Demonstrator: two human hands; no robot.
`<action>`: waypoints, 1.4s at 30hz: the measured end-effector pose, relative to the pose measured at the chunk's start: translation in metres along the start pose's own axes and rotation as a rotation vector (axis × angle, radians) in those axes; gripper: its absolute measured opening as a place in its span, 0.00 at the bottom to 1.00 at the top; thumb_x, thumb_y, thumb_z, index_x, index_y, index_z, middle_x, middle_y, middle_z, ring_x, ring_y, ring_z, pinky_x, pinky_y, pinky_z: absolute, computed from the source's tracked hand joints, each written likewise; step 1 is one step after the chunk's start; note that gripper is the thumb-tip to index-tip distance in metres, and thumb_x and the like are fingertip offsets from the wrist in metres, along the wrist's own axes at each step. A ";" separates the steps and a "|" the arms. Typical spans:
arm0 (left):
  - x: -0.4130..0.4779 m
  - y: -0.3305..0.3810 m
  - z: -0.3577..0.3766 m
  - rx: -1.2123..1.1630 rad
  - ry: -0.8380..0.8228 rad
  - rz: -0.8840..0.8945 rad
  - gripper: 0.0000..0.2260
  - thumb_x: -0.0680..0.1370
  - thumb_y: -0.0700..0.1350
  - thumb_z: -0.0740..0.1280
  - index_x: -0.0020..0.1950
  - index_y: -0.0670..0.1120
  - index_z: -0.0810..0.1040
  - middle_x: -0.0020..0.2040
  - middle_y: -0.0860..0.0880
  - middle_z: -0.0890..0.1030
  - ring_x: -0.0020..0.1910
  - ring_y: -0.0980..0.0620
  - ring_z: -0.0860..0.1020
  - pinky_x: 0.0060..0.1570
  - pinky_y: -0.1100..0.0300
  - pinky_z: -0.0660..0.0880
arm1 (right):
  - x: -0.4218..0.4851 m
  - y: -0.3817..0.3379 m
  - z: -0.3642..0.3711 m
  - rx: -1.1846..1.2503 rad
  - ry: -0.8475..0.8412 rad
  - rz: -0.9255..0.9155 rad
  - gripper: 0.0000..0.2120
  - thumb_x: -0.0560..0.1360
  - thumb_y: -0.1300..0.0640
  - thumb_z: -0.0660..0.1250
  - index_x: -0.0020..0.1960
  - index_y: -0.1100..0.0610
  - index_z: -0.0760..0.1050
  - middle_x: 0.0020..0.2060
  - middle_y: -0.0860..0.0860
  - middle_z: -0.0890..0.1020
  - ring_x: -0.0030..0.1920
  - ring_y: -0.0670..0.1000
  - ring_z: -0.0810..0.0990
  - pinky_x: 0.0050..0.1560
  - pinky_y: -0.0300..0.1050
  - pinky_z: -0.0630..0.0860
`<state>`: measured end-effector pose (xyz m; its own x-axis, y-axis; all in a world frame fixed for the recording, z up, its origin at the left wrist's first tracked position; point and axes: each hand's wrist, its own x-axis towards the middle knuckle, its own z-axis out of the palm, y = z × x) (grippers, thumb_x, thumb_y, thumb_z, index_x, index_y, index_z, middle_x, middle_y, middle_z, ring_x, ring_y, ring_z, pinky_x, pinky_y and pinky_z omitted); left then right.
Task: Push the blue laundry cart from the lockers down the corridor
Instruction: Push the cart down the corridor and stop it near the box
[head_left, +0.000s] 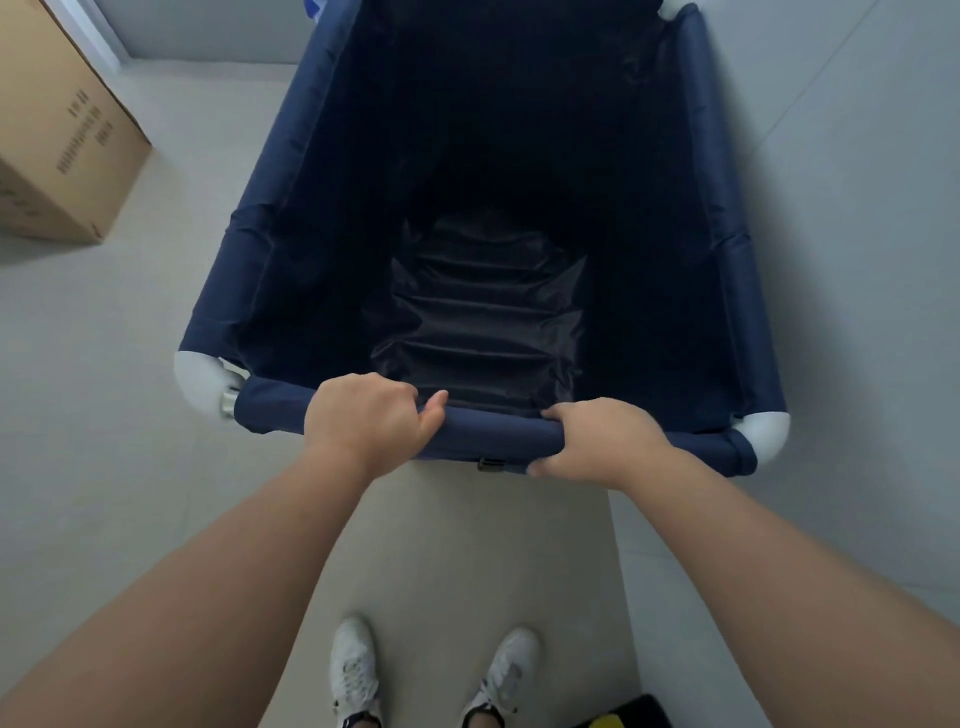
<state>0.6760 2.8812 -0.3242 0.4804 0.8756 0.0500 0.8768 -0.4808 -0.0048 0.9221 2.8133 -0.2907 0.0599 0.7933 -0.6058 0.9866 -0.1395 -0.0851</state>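
Both forearms are stretched forward from the lower corners. Ahead, the blue laundry cart (332, 218) fills the view from centre to 12 o'clock, its dark fabric interior seen empty (only creased lining shows). A cardboard box (62, 135) is set on the floor at 10 o'clock. The cart's near padded rail is gripped by the left hand (363, 421) and right hand (597, 441), both closed around it. White shoes (356, 670) are seen at 6 o'clock.
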 end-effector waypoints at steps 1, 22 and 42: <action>0.000 0.000 0.000 0.002 -0.003 0.001 0.26 0.77 0.64 0.44 0.27 0.52 0.65 0.22 0.53 0.66 0.25 0.47 0.67 0.28 0.57 0.57 | 0.001 -0.001 -0.001 0.041 -0.015 -0.018 0.39 0.64 0.27 0.66 0.71 0.44 0.68 0.55 0.46 0.81 0.53 0.52 0.80 0.46 0.50 0.78; 0.015 0.006 -0.004 -0.010 -0.043 -0.031 0.26 0.77 0.62 0.45 0.28 0.50 0.70 0.23 0.51 0.69 0.26 0.46 0.68 0.29 0.57 0.59 | 0.035 -0.041 -0.009 -0.013 0.037 -0.117 0.08 0.69 0.48 0.66 0.44 0.49 0.78 0.34 0.46 0.79 0.34 0.50 0.77 0.32 0.44 0.71; 0.029 0.072 -0.008 -0.033 -0.071 -0.095 0.26 0.77 0.63 0.46 0.27 0.50 0.66 0.22 0.54 0.57 0.25 0.47 0.65 0.27 0.57 0.51 | 0.035 0.021 -0.032 -0.117 -0.077 -0.156 0.03 0.68 0.56 0.66 0.39 0.48 0.74 0.31 0.47 0.77 0.31 0.49 0.74 0.29 0.42 0.67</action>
<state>0.7528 2.8714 -0.3153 0.3965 0.9178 -0.0224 0.9179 -0.3959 0.0290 0.9498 2.8575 -0.2883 -0.1027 0.7516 -0.6516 0.9941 0.0553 -0.0929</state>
